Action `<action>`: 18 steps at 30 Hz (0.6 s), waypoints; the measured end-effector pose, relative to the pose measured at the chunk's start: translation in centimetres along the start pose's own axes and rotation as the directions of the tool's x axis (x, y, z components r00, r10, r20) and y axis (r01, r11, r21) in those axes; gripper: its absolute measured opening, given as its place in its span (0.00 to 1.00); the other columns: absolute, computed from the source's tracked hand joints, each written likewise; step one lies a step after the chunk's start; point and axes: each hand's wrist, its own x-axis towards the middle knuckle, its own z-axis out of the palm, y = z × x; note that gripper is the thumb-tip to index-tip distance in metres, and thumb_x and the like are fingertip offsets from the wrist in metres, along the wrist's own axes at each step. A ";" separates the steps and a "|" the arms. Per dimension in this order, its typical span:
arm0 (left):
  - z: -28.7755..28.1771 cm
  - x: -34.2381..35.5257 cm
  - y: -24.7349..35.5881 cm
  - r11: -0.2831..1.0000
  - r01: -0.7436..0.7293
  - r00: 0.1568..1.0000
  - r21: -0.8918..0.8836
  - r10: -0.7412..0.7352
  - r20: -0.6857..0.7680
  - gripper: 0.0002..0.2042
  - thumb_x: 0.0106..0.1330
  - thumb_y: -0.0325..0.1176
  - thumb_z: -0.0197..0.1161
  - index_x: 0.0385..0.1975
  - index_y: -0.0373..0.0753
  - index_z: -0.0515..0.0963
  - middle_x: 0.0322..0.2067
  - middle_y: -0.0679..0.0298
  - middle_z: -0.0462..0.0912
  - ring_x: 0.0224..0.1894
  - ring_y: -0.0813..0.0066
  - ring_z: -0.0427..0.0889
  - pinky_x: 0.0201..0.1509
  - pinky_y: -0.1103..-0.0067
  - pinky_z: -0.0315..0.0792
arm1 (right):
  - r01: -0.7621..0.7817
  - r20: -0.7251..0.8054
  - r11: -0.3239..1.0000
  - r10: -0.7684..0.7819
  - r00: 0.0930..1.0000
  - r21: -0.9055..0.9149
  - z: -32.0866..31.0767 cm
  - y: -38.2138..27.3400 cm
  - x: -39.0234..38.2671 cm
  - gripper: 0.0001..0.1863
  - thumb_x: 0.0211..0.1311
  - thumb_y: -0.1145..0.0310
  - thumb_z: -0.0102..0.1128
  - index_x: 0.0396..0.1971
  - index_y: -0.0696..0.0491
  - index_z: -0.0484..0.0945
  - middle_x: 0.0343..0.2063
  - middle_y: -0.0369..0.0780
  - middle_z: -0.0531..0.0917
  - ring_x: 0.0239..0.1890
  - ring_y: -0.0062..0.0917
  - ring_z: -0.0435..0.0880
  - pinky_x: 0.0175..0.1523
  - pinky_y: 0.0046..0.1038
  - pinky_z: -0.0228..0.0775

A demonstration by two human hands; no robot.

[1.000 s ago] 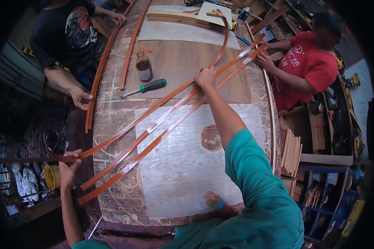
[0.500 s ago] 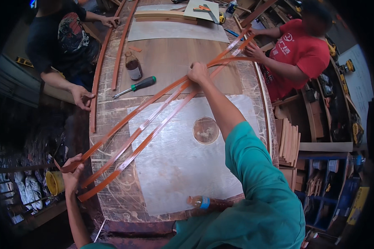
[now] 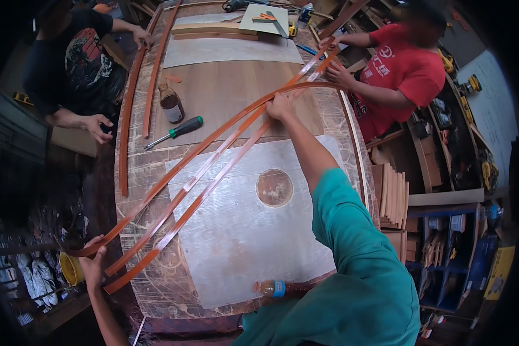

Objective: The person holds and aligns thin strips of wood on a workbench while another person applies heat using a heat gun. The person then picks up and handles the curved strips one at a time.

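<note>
Several long, thin, orange-brown strips with shiny patches slant across the workbench (image 3: 150, 236), from near left to far right. The uppermost strip (image 3: 161, 183) has its near end in my left hand (image 3: 92, 264), closed around it just off the bench's left edge. Farther along, my right hand (image 3: 281, 106) is closed on that same strip where the strips come together; its fingertips are partly hidden. The two lower strips (image 3: 155, 229) end loose near my left hand. At the far right, a co-worker in red (image 3: 395, 75) holds the strips' other ends.
A screwdriver (image 3: 184, 128) lies beside a brown bottle (image 3: 171, 104). Another bottle (image 3: 277, 288) lies near my body on a pale sheet (image 3: 236, 248) with a round mark. A second co-worker (image 3: 78, 63) stands left by two long strips (image 3: 134, 98). Stacked wood (image 3: 392, 196) stands right.
The whole view has shifted slightly. My left hand has moved a little outward and nearer with the strip end. My right hand has moved slightly right along the strips.
</note>
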 end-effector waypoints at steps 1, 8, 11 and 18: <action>-0.2 0.0 -0.4 1.000 0.011 1.000 -0.029 -0.011 0.005 0.15 0.60 0.27 0.66 0.46 0.30 0.76 0.46 0.55 0.80 0.48 0.72 0.79 0.54 0.78 0.71 | 0.011 0.012 1.000 -0.011 1.000 -0.002 0.3 -0.4 0.5 0.28 0.57 0.54 0.54 0.52 0.57 0.74 0.57 0.48 0.72 0.63 0.44 0.63 0.67 0.43 0.54; -0.1 1.3 -1.0 0.999 0.049 0.999 -0.018 -0.050 -0.023 0.18 0.57 0.30 0.69 0.45 0.31 0.75 0.48 0.53 0.79 0.50 0.70 0.78 0.56 0.75 0.71 | 0.074 -0.068 0.997 -0.075 0.995 -0.011 2.6 -3.1 4.6 0.26 0.56 0.54 0.57 0.50 0.55 0.75 0.52 0.49 0.75 0.58 0.45 0.69 0.61 0.44 0.62; -0.1 1.2 -0.9 0.998 0.026 1.000 -0.053 -0.027 -0.006 0.19 0.56 0.28 0.70 0.45 0.31 0.74 0.48 0.53 0.79 0.51 0.69 0.78 0.57 0.75 0.71 | 0.104 -0.065 0.994 -0.105 0.992 -0.015 2.8 -4.5 4.8 0.25 0.56 0.55 0.57 0.49 0.56 0.76 0.51 0.50 0.76 0.57 0.45 0.69 0.61 0.42 0.63; 1.2 1.5 -0.1 0.970 -0.024 0.999 -0.244 0.018 -0.026 0.14 0.58 0.23 0.66 0.44 0.33 0.73 0.47 0.53 0.78 0.51 0.67 0.78 0.59 0.73 0.71 | 0.156 -0.071 0.988 -0.157 0.985 -0.017 2.5 -4.9 4.1 0.19 0.57 0.58 0.55 0.46 0.51 0.80 0.45 0.51 0.79 0.54 0.45 0.72 0.59 0.39 0.65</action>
